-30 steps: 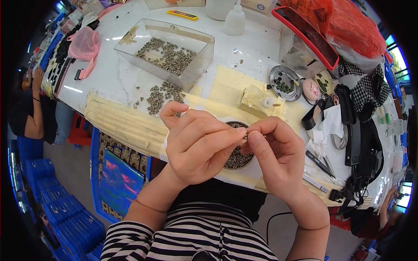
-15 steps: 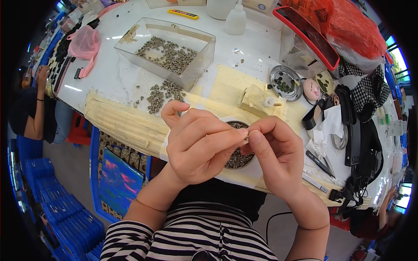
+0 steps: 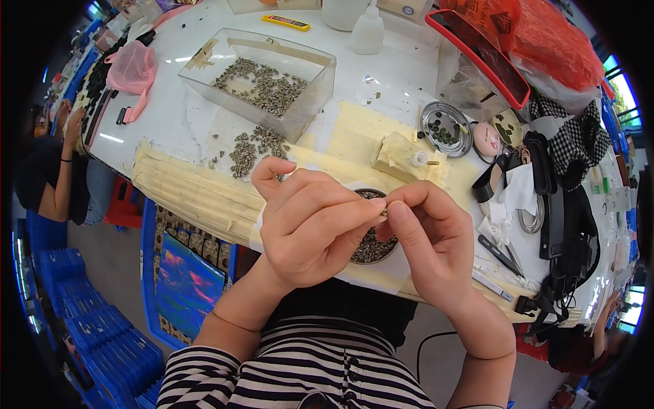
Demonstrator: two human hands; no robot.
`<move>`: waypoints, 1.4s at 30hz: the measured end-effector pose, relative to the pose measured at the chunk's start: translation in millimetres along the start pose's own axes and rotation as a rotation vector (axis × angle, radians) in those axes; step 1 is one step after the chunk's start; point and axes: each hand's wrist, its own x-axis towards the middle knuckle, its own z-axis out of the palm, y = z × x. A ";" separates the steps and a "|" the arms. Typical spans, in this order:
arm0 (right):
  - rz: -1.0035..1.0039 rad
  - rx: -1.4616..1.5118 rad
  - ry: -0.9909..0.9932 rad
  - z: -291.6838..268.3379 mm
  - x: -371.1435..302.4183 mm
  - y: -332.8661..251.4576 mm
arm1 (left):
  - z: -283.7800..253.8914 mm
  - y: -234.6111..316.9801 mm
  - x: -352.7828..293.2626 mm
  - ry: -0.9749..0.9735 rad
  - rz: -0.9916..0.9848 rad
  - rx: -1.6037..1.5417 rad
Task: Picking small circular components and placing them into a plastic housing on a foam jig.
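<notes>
With our left hand [image 3: 306, 232] and right hand [image 3: 439, 242] we pinch a tiny part [image 3: 384, 212] over a tin [image 3: 370, 189] of metal pieces [image 3: 371, 253], near the taped table edge [image 3: 204, 201]. A clear box [image 3: 317, 99] holds more, white tabletop [image 3: 398, 75] on its right; a steel dish [image 3: 444, 112] holds dark bits [image 3: 439, 128].

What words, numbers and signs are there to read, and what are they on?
I won't copy writing out, but here's where it is:
Red plastic bag: dark print and a diamond sign.
Flat yellow thing: small print.
Black tool: pale marks, too small to read.
Pink oval: marks too small.
</notes>
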 end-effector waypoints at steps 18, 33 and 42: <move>-0.045 0.071 0.083 0.6 2.0 3.7 | -1.9 1.0 1.7 -0.030 0.002 -0.001; -0.155 0.052 0.084 0.8 1.6 5.4 | 3.4 -5.4 -2.6 0.015 0.040 -0.015; -0.167 0.063 0.140 -1.1 4.0 3.6 | -10.6 6.9 -11.5 -0.171 -0.104 0.035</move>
